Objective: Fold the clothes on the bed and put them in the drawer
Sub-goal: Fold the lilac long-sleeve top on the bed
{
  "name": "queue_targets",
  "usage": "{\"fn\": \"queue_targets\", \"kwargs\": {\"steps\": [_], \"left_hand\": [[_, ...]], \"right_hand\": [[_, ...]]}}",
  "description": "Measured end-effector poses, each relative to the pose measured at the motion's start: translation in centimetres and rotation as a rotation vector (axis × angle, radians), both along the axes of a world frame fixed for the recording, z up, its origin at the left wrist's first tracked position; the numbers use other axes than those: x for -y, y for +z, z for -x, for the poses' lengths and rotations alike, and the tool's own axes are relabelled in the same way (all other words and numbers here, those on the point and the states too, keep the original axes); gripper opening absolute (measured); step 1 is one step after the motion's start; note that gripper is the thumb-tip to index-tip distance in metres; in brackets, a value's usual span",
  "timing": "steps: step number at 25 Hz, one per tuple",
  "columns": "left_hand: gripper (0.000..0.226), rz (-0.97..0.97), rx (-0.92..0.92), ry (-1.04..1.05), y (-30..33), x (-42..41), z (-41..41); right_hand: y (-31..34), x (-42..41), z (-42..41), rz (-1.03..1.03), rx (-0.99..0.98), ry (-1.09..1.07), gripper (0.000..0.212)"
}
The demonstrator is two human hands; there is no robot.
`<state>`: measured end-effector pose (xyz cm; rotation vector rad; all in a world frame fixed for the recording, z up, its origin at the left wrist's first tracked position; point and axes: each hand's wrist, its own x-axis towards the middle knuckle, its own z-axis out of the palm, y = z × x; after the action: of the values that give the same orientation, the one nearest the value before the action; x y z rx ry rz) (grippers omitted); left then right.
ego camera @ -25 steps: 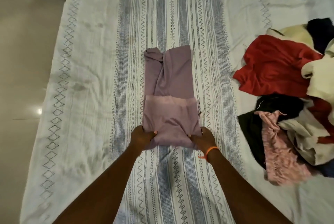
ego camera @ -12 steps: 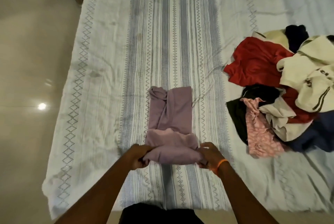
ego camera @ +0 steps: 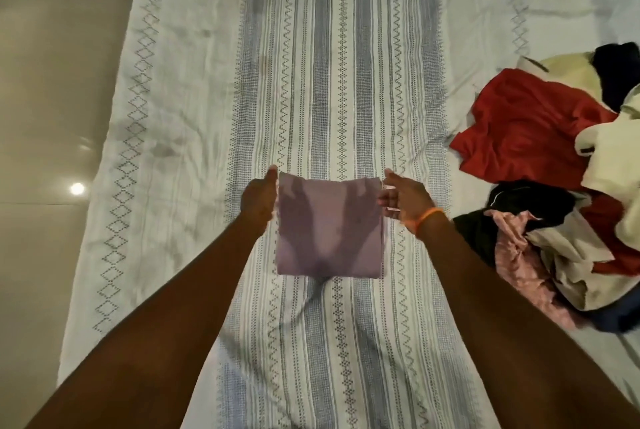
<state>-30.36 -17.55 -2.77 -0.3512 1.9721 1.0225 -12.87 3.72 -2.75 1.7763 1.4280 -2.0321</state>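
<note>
A lilac garment, folded into a compact rectangle, lies on the striped bed sheet in the middle of the view. My left hand pinches its far left corner, thumb on top. My right hand, with an orange band on the wrist, pinches the far right corner. Shadows of both hands fall across the cloth. An unfolded heap of clothes lies to the right: red, cream, black, pink and dark blue pieces.
The bed's left edge drops to a glossy beige tiled floor. A dark piece of furniture shows at the top left corner. No drawer is in view.
Both hands carried the near end of the lilac garment up and over its far half, so it went from a long strip to a short rectangle. The hands now sit at the far corners.
</note>
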Motion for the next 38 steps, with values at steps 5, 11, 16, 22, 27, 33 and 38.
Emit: {"fn": "queue_targets", "kwargs": {"steps": [5, 11, 16, 22, 27, 33, 38], "left_hand": [[0.046, 0.059, -0.294, -0.307, -4.2, -0.2, -1.6], [0.028, 0.204, -0.364, -0.254, -7.5, -1.9, 0.3], [0.039, 0.054, -0.209, -0.024, -7.5, -2.5, -0.2], [0.061, -0.219, 0.264, -0.179, -5.6, -1.1, 2.4], [0.051, -0.351, 0.026, -0.287, -0.2, -2.3, 4.8], [0.019, -0.451, -0.689, -0.606, 4.6, -0.6, 3.0], [0.03, -0.185, -0.941, -1.068, -1.4, 5.4, -3.3]], "right_hand": [[-5.8, 2.9, -1.1, -0.405, 0.161, 0.22, 0.033], [-7.9, 1.0, 0.1, -0.532, 0.287, 0.248, 0.028], [-9.0, -0.3, 0.6, -0.355, 0.176, 0.098, 0.04], [-6.9, -2.4, 0.8, -0.044, 0.067, 0.376, 0.039], [-0.5, -4.5, 3.3, -0.107, -0.086, 0.348, 0.026], [5.5, -2.5, 0.3, -0.61, -0.312, 0.402, 0.041], [-1.6, 4.0, -6.9, -0.874, -0.154, 0.635, 0.045]]}}
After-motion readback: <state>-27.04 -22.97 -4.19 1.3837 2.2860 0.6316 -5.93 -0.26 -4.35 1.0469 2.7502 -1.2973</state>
